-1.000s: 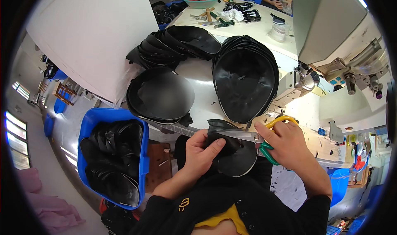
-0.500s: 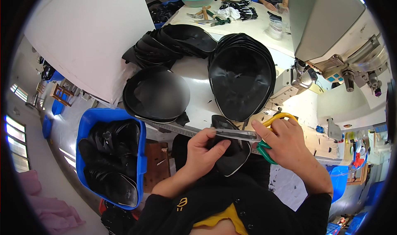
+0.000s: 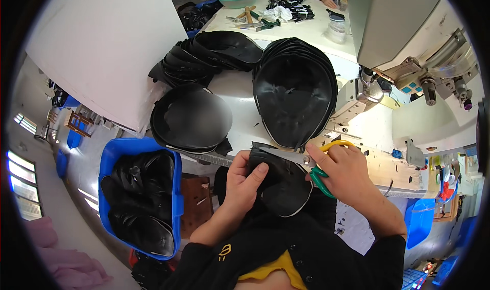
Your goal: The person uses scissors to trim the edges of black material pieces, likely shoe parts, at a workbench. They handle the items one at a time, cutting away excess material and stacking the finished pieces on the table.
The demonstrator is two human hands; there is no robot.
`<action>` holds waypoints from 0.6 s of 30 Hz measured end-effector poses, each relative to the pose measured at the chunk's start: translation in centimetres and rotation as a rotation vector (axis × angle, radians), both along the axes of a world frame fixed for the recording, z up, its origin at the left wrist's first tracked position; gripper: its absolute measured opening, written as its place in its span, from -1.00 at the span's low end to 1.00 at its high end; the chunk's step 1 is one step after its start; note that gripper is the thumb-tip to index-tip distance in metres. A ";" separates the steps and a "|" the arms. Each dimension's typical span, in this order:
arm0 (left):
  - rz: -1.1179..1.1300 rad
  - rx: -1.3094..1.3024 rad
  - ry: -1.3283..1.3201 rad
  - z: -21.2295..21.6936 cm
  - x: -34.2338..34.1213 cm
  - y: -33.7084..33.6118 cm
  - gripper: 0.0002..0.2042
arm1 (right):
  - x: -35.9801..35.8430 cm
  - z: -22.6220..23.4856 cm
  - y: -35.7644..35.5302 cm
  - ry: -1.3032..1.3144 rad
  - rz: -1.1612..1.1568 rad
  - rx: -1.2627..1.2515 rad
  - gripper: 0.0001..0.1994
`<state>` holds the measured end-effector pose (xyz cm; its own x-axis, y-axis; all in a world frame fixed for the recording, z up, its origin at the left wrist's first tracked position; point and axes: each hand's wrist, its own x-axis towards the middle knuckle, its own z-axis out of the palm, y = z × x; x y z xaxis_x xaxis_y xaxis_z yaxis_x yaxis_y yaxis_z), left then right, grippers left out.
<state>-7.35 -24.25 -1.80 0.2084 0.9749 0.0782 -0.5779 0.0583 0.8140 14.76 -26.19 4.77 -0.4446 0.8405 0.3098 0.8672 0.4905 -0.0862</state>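
While your left hand pinches one black curved piece at the surface edge, your right hand has its grip closed through one pair of scissors, blades on the piece's top edge. Three stacks of black pieces lie beyond; one blue bin, seemingly holding more, sits left.

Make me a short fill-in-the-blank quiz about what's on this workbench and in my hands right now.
1. The right hand holds ____ with yellow and green handles.
2. The left hand grips a ____ curved piece.
3. The bin at the left is ____.

Missing words: scissors; black; blue
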 end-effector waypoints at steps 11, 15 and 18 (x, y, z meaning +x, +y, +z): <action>-0.059 -0.133 -0.137 -1.5 -1.1 0.2 -0.82 | 0.5 -1.9 -0.3 0.259 0.079 -0.238 -0.32; -0.052 -0.122 -0.142 -1.3 -0.9 0.2 -0.82 | 0.4 -2.0 -0.3 0.203 0.072 -0.179 -0.34; -0.077 -0.120 -0.152 -1.4 -1.0 0.2 -0.82 | 0.7 -2.4 -0.4 0.153 0.064 -0.147 -0.37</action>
<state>-8.33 -24.01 -3.18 0.2775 0.9607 -0.0016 -0.6834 0.1986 0.7025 15.43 -26.63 2.35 -0.4553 0.8534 0.2539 0.8063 0.5162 -0.2889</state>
